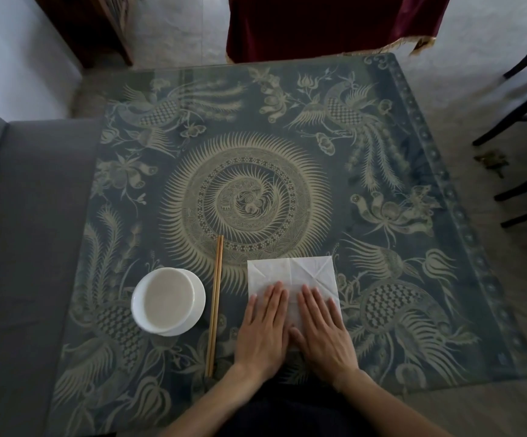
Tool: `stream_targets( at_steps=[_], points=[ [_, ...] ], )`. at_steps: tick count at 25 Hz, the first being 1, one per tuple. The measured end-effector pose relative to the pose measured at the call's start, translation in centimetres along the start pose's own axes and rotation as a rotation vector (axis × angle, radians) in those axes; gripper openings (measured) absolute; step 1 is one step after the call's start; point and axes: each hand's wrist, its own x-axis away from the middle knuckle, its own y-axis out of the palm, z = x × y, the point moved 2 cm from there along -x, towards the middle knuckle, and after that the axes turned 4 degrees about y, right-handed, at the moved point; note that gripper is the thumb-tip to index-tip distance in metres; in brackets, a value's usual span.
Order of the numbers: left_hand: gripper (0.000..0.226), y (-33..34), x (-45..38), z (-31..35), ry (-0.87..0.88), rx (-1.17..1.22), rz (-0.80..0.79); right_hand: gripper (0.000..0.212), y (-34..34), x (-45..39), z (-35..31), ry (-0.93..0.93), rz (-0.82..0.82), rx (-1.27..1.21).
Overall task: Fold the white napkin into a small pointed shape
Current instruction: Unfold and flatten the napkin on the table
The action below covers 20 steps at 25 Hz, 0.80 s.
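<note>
2 flat hands press a white napkin (290, 275) near the front edge of the table (413, 279).

The left hand (263, 328) and right hand (323, 326) lie side by side on the napkin's near half, fingers straight, holding nothing. The table's far half is bare, and so is its right side by the edge. Just left of the napkin lie 2 chopsticks (214, 305), then a white bowl (167, 302). The napkin is a square with crease lines, and its top right corner has slanted folds.
</note>
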Motion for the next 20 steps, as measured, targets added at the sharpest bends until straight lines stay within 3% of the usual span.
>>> stream_targets(
  at_steps=[10, 20],
  points=[
    [0.066, -1.0, 2.8, -3.0, -0.134, -0.032, 0.005, 0.073, -1.2, 2.4, 4.5, 0.287, -0.05, 0.058],
    [0.069, -1.4, 3.3, -3.1, -0.124, -0.04, -0.005, 0.073, -1.4, 3.4, 5.3, 0.278, -0.063, 0.083]
  ],
)
